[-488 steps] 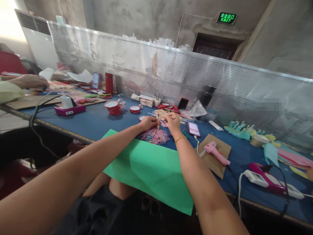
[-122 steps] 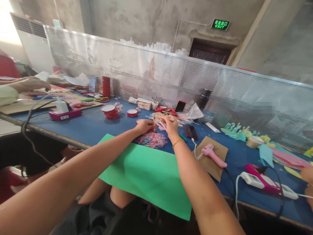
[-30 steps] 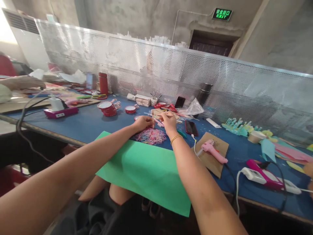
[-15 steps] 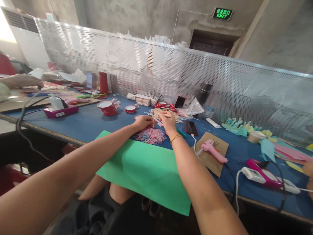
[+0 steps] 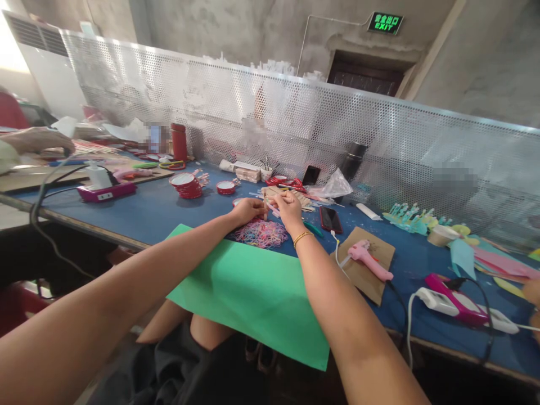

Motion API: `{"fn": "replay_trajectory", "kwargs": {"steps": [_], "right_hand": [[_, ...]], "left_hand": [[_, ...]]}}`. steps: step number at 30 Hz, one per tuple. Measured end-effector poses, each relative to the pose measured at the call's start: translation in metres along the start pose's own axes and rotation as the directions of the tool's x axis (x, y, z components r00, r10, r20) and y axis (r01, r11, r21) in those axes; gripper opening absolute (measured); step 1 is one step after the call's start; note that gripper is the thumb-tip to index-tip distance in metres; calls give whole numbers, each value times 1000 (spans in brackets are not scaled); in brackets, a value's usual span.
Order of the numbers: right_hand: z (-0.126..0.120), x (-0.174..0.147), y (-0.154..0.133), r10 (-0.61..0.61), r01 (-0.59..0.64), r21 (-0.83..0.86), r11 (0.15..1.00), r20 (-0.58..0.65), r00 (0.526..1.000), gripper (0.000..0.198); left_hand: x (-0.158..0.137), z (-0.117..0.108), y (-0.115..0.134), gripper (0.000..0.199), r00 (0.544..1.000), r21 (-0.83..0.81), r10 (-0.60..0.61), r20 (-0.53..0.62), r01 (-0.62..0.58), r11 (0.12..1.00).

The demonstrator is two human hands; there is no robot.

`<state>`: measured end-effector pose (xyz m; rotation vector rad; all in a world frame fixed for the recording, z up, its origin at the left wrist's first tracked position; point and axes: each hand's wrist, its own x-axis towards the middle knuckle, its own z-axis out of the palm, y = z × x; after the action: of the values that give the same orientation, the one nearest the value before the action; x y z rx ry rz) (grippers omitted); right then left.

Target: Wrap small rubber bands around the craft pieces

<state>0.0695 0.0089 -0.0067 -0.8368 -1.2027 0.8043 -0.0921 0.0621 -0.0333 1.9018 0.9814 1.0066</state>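
My left hand (image 5: 248,211) is closed, pinching a small flat wooden stick (image 5: 265,209) that stands upright. Close on its right, my right hand (image 5: 289,207) has its fingers pressed together near the stick's top; whatever is in them is too small to make out. A pinkish-purple strip (image 5: 274,210) shows between the hands. Just below the hands lies a heap of thin coloured bands (image 5: 261,234) in pink, blue and yellow. A green sheet (image 5: 253,287) hangs over the table's front edge beneath my forearms.
Several wooden sticks (image 5: 295,197) lie behind my hands. Rightward are a red-edged phone (image 5: 331,219), a pink glue gun (image 5: 369,261) on brown card (image 5: 358,287), and a power strip (image 5: 458,301) with cables. Red-rimmed rolls (image 5: 185,185) stand left. A perforated screen (image 5: 219,101) runs behind. Another person's hand (image 5: 37,139) is far left.
My right hand's fingers have shifted slightly left and down at the stick's top. My left hand stays in place, holding the wooden stick.
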Motion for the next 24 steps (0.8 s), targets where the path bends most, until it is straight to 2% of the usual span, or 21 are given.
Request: {"fn": "replay_trajectory", "kwargs": {"steps": [6, 11, 17, 24], "right_hand": [[-2, 0, -3, 0, -2, -21, 1000, -69, 998, 17], [0, 1, 2, 15, -16, -17, 1000, -6, 1000, 21], [-2, -1, -3, 22, -24, -31, 999, -45, 999, 17], [0, -2, -2, 10, -10, -45, 999, -5, 1000, 19]], "left_hand": [[1, 0, 0, 21, 1000, -1, 9, 11, -9, 1000], [-1, -1, 2, 21, 1000, 4, 26, 5, -26, 1000], [0, 1, 1, 18, 1000, -5, 9, -3, -9, 1000], [-2, 0, 4, 22, 999, 31, 34, 13, -34, 999]]}}
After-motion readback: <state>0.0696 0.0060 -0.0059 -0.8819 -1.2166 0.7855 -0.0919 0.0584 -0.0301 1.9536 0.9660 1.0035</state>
